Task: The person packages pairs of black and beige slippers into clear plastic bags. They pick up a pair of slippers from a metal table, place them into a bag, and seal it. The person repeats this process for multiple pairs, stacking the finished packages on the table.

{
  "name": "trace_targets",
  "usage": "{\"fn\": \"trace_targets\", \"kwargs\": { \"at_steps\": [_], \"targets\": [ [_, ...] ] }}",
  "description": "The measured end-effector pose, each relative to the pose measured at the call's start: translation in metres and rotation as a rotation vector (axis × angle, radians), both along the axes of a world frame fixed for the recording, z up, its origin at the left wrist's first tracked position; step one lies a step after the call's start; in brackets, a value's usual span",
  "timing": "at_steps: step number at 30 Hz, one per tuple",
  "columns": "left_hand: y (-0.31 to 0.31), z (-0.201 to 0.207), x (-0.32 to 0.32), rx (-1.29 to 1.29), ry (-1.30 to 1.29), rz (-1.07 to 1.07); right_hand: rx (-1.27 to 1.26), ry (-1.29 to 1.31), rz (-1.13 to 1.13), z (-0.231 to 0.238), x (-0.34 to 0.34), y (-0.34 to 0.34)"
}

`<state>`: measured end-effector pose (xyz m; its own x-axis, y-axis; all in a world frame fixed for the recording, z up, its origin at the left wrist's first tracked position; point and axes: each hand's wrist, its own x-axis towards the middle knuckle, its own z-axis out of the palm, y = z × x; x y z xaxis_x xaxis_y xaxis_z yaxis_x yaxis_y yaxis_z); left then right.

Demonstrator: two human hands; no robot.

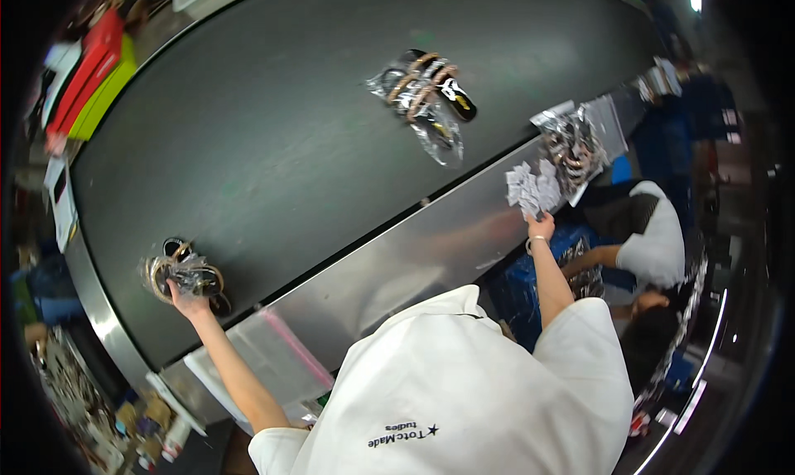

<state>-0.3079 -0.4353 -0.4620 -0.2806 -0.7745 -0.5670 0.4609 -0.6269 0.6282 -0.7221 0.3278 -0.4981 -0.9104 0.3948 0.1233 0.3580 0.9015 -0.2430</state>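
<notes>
At the left end of the dark belt my left hand (189, 299) is closed on a pair of strappy sandals (184, 274) partly covered by clear plastic; my thumb lies over the near side. My right hand (541, 226) reaches to the near edge of a pile of small white packets (532, 187) on the metal ledge. Its fingers are curled at the pile, and what they pinch is too small to make out. Farther up the belt lie more sandals (422, 90) with tan and black straps, some in clear plastic, one with its dark insole uncovered.
The metal ledge (397, 251) runs along the belt's near side. Clear plastic bags (265, 351) lie on it between my arms. Bagged dark goods (573, 148) sit beyond the packets. Close to my right arm another person (654, 235) bends over. Red and lime boxes (95, 81) stand at far left.
</notes>
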Motion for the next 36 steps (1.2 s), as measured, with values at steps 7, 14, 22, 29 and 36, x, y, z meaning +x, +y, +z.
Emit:
{"fn": "trace_targets", "kwargs": {
  "at_steps": [7, 14, 22, 29, 36],
  "targets": [
    [0.085, 0.049, -0.058, 0.022, -0.035, 0.075, -0.097, -0.119, -0.015, -0.018, -0.007, -0.026],
    [0.294, 0.154, -0.11, 0.109, 0.57, -0.195, -0.278, 0.101, 0.006, -0.01, 0.01, -0.053],
    [0.371, 0.12, -0.089, 0.495, 0.511, -0.327, -0.795, 0.184, 0.147, 0.017, 0.062, -0.065],
    [0.37, 0.075, -0.028, 0.079, 0.088, -0.139, -0.694, -0.471, 1.028, 0.039, 0.181, -0.204],
    [0.352, 0.067, 0.014, 0.048, 0.215, -0.065, -0.832, -0.897, 0.799, 0.039, 0.186, -0.246]
  ]
}}
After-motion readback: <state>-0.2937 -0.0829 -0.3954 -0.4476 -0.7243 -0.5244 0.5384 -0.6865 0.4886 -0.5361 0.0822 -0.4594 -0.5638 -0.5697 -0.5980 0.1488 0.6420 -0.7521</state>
